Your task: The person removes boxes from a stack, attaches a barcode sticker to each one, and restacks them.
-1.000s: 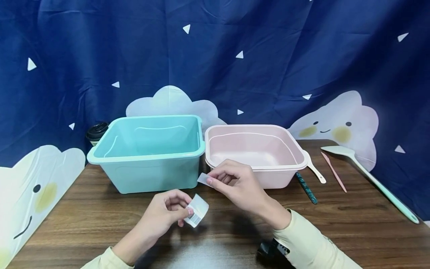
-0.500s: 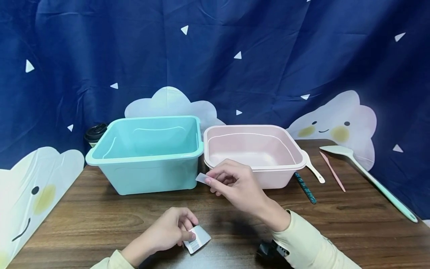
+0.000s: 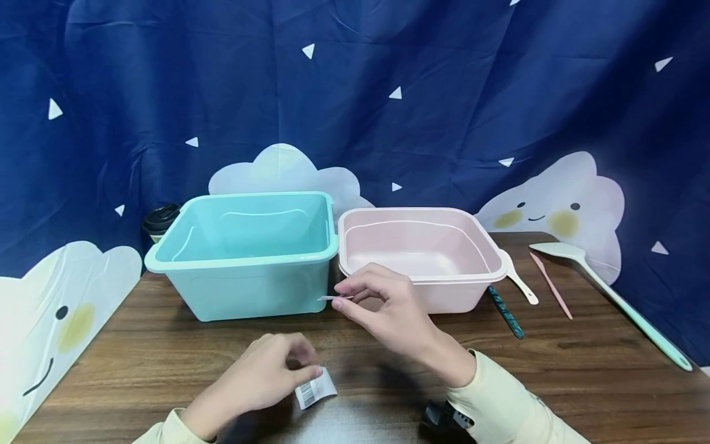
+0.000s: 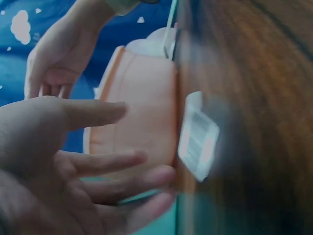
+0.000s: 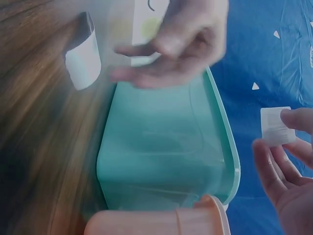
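Observation:
A small bent white piece with a barcode [image 3: 317, 387] lies on the table near the front, its ends curling up. My left hand [image 3: 272, 373] hovers beside it. In the left wrist view its fingers spread loosely, apart from the barcode piece [image 4: 198, 142]. My right hand [image 3: 391, 314] pinches a small thin white sheet [image 3: 328, 298] between thumb and forefinger, raised in front of the two tubs. Edge-on in the head view, this sheet [image 5: 274, 128] faces the right wrist camera, with faint lines that are too blurred to read.
A turquoise tub [image 3: 249, 265] and a pink tub [image 3: 355, 271] stand side by side. A black-lidded cup [image 3: 161, 217] is partly hidden behind. To the right lie a white handle [image 3: 521, 280], a dark patterned stick [image 3: 506, 312], a pink stick [image 3: 551, 287] and a long-handled spoon [image 3: 627, 308].
My left hand has lowered the barcode piece to the table and let go of it. My right hand has stayed in place while the thin sheet has tilted edge-on.

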Demonstrator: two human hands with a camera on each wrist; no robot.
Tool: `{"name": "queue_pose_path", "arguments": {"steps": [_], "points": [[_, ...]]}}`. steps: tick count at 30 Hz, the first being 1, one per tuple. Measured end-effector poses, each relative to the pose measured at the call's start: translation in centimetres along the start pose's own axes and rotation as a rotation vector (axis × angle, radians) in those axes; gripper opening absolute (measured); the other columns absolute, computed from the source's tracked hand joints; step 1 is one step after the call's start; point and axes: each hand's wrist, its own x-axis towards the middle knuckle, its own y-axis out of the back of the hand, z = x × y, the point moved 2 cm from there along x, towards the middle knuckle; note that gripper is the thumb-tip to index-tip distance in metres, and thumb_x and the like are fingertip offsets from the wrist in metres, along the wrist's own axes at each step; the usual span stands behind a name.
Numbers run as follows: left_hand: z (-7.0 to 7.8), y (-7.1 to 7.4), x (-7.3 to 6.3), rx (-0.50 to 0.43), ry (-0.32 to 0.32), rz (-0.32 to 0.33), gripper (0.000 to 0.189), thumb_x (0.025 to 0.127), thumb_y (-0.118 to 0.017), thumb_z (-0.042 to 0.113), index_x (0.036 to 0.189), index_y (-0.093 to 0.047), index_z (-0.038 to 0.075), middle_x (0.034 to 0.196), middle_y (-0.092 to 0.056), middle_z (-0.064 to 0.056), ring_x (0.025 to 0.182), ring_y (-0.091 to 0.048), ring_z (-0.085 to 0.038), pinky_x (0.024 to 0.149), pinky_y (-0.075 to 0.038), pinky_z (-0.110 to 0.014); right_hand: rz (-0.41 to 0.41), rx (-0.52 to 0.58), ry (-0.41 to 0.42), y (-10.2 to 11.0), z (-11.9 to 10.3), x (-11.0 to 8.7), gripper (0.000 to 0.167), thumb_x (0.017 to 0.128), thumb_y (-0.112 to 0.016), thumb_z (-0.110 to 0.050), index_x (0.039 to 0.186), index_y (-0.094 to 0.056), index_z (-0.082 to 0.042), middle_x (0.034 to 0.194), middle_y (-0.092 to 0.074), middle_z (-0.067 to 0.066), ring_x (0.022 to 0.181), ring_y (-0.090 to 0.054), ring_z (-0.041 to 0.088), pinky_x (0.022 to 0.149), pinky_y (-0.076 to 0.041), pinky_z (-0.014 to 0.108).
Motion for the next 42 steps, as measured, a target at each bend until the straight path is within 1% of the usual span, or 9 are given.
{"name": "queue_pose_path", "arguments": {"steps": [2, 7, 9, 11, 21, 26, 31, 35, 42], "points": [[0.2, 0.7, 0.1, -0.141, 0.018, 0.046, 0.027, 0.096, -0.066, 0.042, 0.098, -0.072, 0.016, 0.087, -0.073, 0.005, 0.081, -0.067, -0.012, 0.07, -0.054, -0.028, 0.01, -0.002, 0.034, -0.4, 0.0, 0.2, 0.018, 0.082, -0.079, 0.002, 0.099, -0.074, -0.002, 0.094, -0.071, 0.007, 0.085, -0.069, 0.014, 0.074, -0.062, 0.028], [0.7, 2.0, 0.4, -0.638, 0.057, 0.196, 0.036, 0.106, -0.051, 0.028, 0.103, -0.065, -0.006, 0.086, -0.073, -0.016, 0.075, -0.07, -0.021, 0.069, -0.061, -0.032, 0.054, -0.007, 0.103, -1.6, 0.1, 0.8, 0.026, 0.077, -0.083, 0.005, 0.101, -0.073, 0.001, 0.094, -0.07, 0.014, 0.084, -0.068, 0.021, 0.075, -0.062, 0.027], [0.8, 2.4, 0.4, -0.742, 0.078, 0.255, 0.035, 0.105, -0.053, 0.024, 0.101, -0.063, -0.009, 0.083, -0.072, -0.017, 0.073, -0.072, -0.021, 0.067, -0.062, -0.034, 0.07, -0.015, 0.1, -2.2, 0.2, 1.0, 0.028, 0.076, -0.084, 0.004, 0.101, -0.073, 0.002, 0.096, -0.069, 0.014, 0.084, -0.068, 0.022, 0.075, -0.061, 0.026], [0.8, 2.9, 0.3, -0.789, 0.096, 0.298, 0.033, 0.104, -0.057, 0.022, 0.1, -0.063, -0.01, 0.081, -0.072, -0.015, 0.071, -0.072, -0.021, 0.066, -0.062, -0.034, 0.08, -0.021, 0.089, -2.8, 0.2, 1.2, 0.03, 0.075, -0.085, 0.003, 0.103, -0.073, 0.002, 0.098, -0.069, 0.014, 0.084, -0.068, 0.021, 0.076, -0.061, 0.025], [-0.1, 4.3, 0.2, -0.746, 0.148, 0.4, 0.023, 0.096, -0.068, 0.013, 0.101, -0.068, -0.01, 0.074, -0.072, -0.004, 0.066, -0.07, -0.018, 0.064, -0.061, -0.033, 0.114, -0.118, 0.222, -5.4, 0.7, 2.0, 0.034, 0.074, -0.086, 0.003, 0.104, -0.07, 0.002, 0.1, -0.068, 0.011, 0.086, -0.067, 0.019, 0.079, -0.059, 0.022], [-0.5, 4.7, 0.2, -0.721, 0.17, 0.431, 0.019, 0.094, -0.07, 0.008, 0.099, -0.069, -0.01, 0.071, -0.071, -0.001, 0.066, -0.069, -0.015, 0.063, -0.061, -0.031, 0.116, -0.119, 0.19, -6.3, 1.0, 2.1, 0.034, 0.074, -0.086, 0.002, 0.104, -0.07, 0.003, 0.101, -0.068, 0.011, 0.088, -0.068, 0.02, 0.08, -0.059, 0.021], [-1.7, 5.0, 0.5, -0.691, 0.192, 0.411, 0.018, 0.094, -0.07, 0.009, 0.099, -0.069, -0.009, 0.072, -0.071, 0.0, 0.067, -0.068, -0.013, 0.064, -0.06, -0.029, 0.104, -0.133, 0.166, -6.9, 1.3, 2.0, 0.035, 0.074, -0.087, 0.001, 0.104, -0.069, 0.002, 0.101, -0.068, 0.012, 0.087, -0.068, 0.02, 0.081, -0.059, 0.019], [-2.9, 5.1, 0.8, -0.677, 0.176, 0.415, 0.017, 0.094, -0.07, 0.009, 0.098, -0.069, -0.008, 0.074, -0.071, -0.004, 0.067, -0.068, -0.013, 0.063, -0.059, -0.028, 0.087, -0.149, 0.143, -7.3, 1.7, 1.9, 0.035, 0.075, -0.086, 0.0, 0.105, -0.069, 0.001, 0.101, -0.066, 0.011, 0.085, -0.069, 0.02, 0.081, -0.058, 0.018], [-4.8, 5.2, 1.2, -0.582, 0.084, 0.455, 0.016, 0.094, -0.07, 0.009, 0.097, -0.068, -0.007, 0.073, -0.07, -0.002, 0.065, -0.066, -0.013, 0.06, -0.057, -0.027, 0.061, -0.133, 0.087, -7.7, 2.1, 1.7, 0.031, 0.078, -0.084, 0.0, 0.106, -0.069, 0.003, 0.103, -0.066, 0.012, 0.085, -0.071, 0.025, 0.081, -0.059, 0.019]]}}
